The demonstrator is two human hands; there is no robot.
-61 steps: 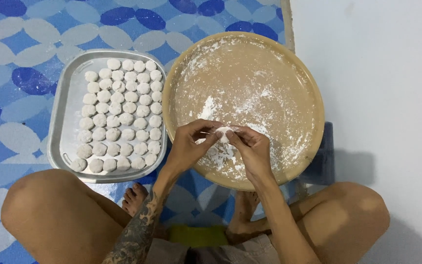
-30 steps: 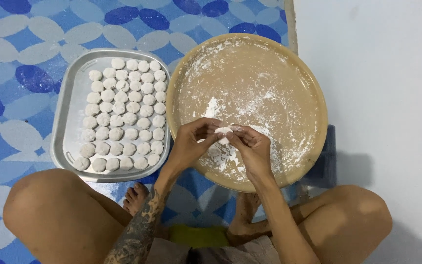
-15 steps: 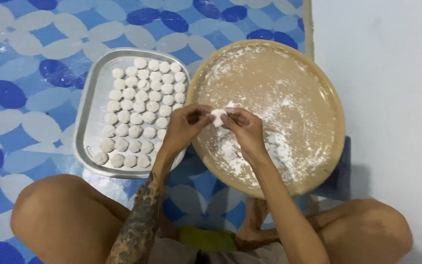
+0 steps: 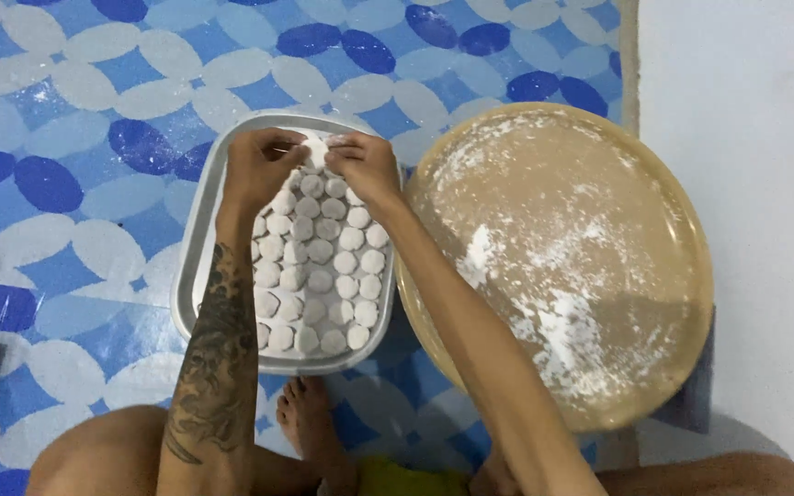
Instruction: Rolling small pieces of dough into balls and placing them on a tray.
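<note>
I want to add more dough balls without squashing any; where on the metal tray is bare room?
Bare metal shows along the tray's left side, between its rim and the left forearm. The dough balls pack the right part tightly. Both hands crowd the far end around one ball.

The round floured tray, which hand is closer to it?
Right. The right hand hovers over the metal tray's far end, just left of the round floured tray; the left hand is farther left.
</note>
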